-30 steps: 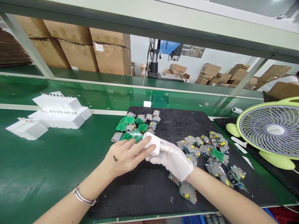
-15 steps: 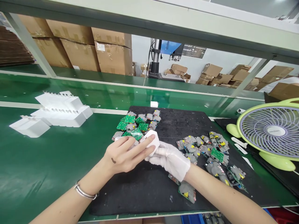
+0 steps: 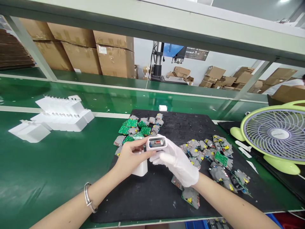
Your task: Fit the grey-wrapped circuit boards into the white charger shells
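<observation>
A white charger housing (image 3: 149, 147) is held over the black mat with its open end facing me, and electronic parts show inside. My bare left hand (image 3: 132, 156) pinches its left side between thumb and fingers. The gloved fingers of my right hand (image 3: 176, 160) close around its right side. Below my left palm is a second white charger housing (image 3: 141, 168) with prongs, partly covered by the hand; whether that hand also grips it, I cannot tell. Green circuit boards (image 3: 145, 131) lie just beyond my hands.
More potted circuit boards (image 3: 219, 171) are spread on the right of the black mat (image 3: 143, 203). White charger housings (image 3: 64, 117) are stacked at left, and a single white charger (image 3: 163, 108) lies behind the mat. A green fan (image 3: 278, 133) stands at right, beside white plastic pieces (image 3: 243, 152).
The housing has turned so its open end faces me, where a closed white face showed before. My left hand has rolled, uncovering the second housing beneath. The charger behind the mat has shifted right.
</observation>
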A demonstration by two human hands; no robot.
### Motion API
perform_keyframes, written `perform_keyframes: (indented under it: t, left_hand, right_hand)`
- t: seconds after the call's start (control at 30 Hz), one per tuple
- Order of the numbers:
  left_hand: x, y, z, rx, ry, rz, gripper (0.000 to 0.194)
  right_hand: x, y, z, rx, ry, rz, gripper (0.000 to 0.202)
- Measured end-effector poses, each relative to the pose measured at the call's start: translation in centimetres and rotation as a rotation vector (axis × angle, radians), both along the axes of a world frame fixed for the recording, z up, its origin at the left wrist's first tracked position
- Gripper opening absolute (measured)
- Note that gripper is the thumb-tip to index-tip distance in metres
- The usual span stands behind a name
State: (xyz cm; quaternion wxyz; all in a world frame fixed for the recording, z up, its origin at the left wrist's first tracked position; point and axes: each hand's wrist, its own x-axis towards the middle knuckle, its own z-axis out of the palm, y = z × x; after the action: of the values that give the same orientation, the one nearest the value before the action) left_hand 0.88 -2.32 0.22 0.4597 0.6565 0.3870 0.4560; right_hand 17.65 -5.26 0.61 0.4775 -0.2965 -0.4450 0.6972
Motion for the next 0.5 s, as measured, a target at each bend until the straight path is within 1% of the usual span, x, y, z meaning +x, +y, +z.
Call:
perform_keyframes:
  t: [0.03,0.1,0.33,0.5]
  left_hand:
    - [0.10,-0.05,0.06,-0.063,-0.021,-0.028,0.038]
    - [0.20,-0.09,0.21,-0.127,-0.049,-0.071,0.039]
    - [0.29,-0.04,-0.01,-0.275,-0.165,-0.113,0.039]
    - [0.36,-0.09,-0.02,-0.329,-0.220,-0.121,0.038]
  right_hand:
    - [0.06,0.03,-0.09,0.016,-0.010,0.000,0.047]
    - [0.15,0.10,-0.31,0.040,-0.027,-0.009,0.041]
    - [-0.15,0.08,-0.50,0.016,-0.068,-0.050,0.039]
    - [-0.29,0.03,-0.35,0.000,-0.068,-0.072,0.037]
